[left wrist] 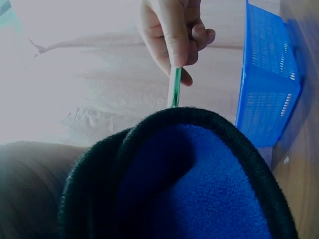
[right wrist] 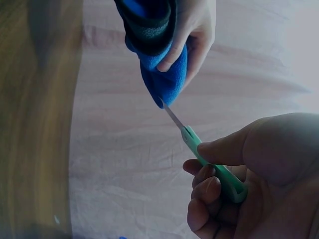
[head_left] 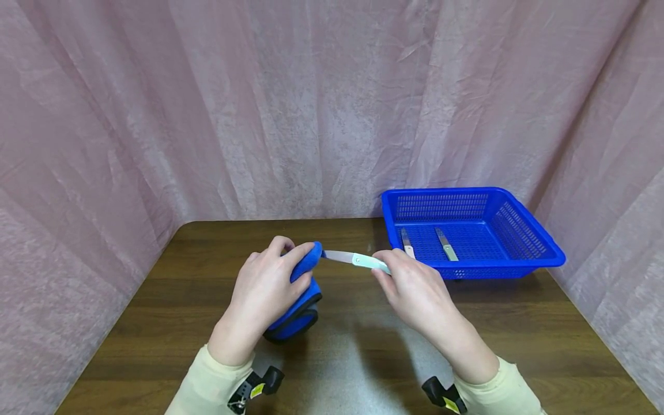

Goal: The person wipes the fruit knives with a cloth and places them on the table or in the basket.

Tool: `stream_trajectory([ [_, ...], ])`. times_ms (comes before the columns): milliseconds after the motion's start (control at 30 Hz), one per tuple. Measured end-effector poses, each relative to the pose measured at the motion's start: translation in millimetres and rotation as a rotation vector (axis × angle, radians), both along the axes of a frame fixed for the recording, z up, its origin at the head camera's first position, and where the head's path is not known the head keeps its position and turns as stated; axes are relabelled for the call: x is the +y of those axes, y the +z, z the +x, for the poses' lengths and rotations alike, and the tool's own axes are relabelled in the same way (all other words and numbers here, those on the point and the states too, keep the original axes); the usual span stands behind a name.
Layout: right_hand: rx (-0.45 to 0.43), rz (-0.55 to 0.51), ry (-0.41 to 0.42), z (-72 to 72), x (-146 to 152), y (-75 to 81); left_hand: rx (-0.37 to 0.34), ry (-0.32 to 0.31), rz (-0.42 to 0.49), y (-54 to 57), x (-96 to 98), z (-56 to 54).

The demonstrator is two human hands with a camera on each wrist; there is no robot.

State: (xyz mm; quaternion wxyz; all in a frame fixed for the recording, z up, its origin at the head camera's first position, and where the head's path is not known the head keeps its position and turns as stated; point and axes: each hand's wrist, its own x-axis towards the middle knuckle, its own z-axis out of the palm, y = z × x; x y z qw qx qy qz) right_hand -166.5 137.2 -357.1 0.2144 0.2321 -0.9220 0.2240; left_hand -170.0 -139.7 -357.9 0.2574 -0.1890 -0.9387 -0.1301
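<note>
My left hand [head_left: 267, 282] grips a blue cloth [head_left: 298, 305] with black edging, its folds hanging below the fingers above the table. In my right hand [head_left: 415, 288] is a knife [right wrist: 192, 144] with a pale green handle, held between thumb and curled fingers. Its blade [head_left: 338, 256] points left, and the tip meets the bunched end of the cloth at the left fingertips. In the left wrist view the cloth fills the lower middle and hides the blade, with only the knife's handle [left wrist: 174, 89] showing under the right hand.
A blue plastic basket [head_left: 498, 272] stands at the back right of the wooden table [head_left: 171, 323]. Inside it lie a knife with a white handle [head_left: 408, 251] and one with a green handle [head_left: 450, 252]. A pink curtain [head_left: 311, 115] hangs behind the table and along its sides.
</note>
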Motion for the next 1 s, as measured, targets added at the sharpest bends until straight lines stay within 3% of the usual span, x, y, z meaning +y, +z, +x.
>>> stream_trajectory([
  [233,0.024,-0.004,-0.001,0.0,1.1,0.3,-0.039,0.029,0.002,-0.6,-5.7,-2.6],
  [433,0.022,-0.004,-0.002,-0.3,1.1,0.2,-0.016,0.030,0.020,0.6,-6.1,-2.2],
  [1000,-0.026,0.032,-0.013,-0.5,-5.3,-4.8,0.083,-0.094,-0.026,-2.4,24.4,9.0],
])
